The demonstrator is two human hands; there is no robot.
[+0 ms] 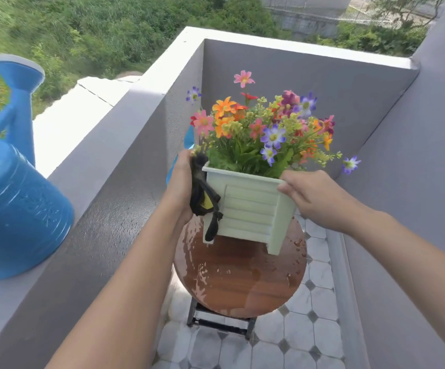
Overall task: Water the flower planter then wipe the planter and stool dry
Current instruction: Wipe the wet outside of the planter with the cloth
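Note:
A pale green slatted planter (250, 209) full of colourful flowers (266, 129) stands tilted on a round brown stool (240, 275) whose top is wet, with water pooled along its left side. My left hand (181, 185) presses a black and yellow cloth (202, 198) against the planter's left wall. My right hand (314, 195) grips the planter's right rim. A blue watering can (13, 198) sits on the balcony ledge at the left.
Grey balcony walls (125, 166) close in on the left, back and right. The floor has white and grey tiles (295, 342). Something blue (189, 137) shows behind the planter. Beyond the ledge lies green vegetation.

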